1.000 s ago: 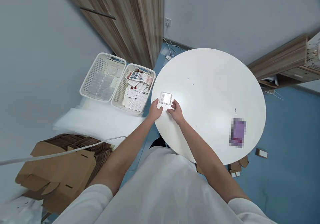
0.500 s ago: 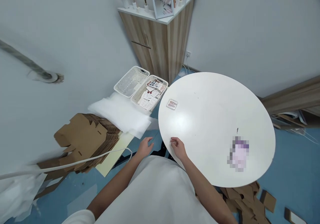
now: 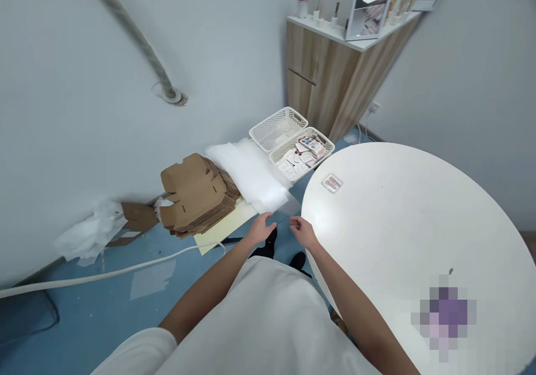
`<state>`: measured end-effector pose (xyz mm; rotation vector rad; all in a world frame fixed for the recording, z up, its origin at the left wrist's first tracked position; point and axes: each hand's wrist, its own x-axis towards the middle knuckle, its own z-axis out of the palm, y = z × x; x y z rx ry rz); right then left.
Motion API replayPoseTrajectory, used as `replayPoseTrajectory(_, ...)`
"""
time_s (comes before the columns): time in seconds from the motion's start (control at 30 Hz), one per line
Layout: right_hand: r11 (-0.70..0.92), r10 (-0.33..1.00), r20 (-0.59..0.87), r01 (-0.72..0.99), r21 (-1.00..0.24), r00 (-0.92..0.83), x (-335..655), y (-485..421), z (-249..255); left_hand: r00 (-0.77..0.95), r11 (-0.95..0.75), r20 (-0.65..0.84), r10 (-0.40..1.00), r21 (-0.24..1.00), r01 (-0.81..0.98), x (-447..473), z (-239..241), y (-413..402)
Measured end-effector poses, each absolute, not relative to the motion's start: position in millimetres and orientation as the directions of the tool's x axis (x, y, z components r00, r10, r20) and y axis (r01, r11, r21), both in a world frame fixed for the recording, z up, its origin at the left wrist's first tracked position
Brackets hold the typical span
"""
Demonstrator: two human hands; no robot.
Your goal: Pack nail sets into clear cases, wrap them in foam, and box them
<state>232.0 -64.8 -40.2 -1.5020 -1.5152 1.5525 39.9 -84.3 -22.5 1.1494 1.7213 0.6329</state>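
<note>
My left hand (image 3: 261, 227) and my right hand (image 3: 303, 232) hover close together just off the near left edge of the round white table (image 3: 397, 224), above the blue floor. The fingers of both are drawn together as in a pinch. A thin, nearly clear strip seems to run between them, but I cannot make it out. A small clear plastic case (image 3: 332, 183) with pinkish contents lies on the table's left part, apart from both hands.
On the floor to the left are two white baskets, one (image 3: 278, 124) nearly bare, one (image 3: 304, 154) full of printed cards, plus white foam sheets (image 3: 247, 171) and flat cardboard boxes (image 3: 196, 193). A white hose (image 3: 104, 274) crosses the floor. A wooden cabinet (image 3: 330, 85) stands behind.
Both hands have left the clear case and drawn back to the table's near edge. They have now closed toward each other. My view has swung left and up.
</note>
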Motion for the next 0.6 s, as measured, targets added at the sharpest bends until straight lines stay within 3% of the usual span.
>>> replayPoseTrajectory(0.23, -0.078, 0.875, -0.335, 0.581, -0.81, -0.349, 167.6, 8.9, -45.1, -0.242, 0.587, -0.56, 0.792, 0.807, 0.056, 6.2, -45.4, -37.5)
replayPoseTrajectory(0.43, -0.159, 0.851, -0.478, 0.761, -0.628, -0.216, 139.8, 36.7, -65.2, -0.201, 0.684, -0.696, 0.689, 0.717, -0.137, -1.7, -54.7, -25.7)
replayPoseTrajectory(0.6, -0.209, 0.858, -0.48, 0.732, -0.649, -0.181, 134.2, 39.8, -64.2, -0.203, 0.686, -0.713, 0.671, 0.701, -0.194, -3.7, -54.5, -18.3)
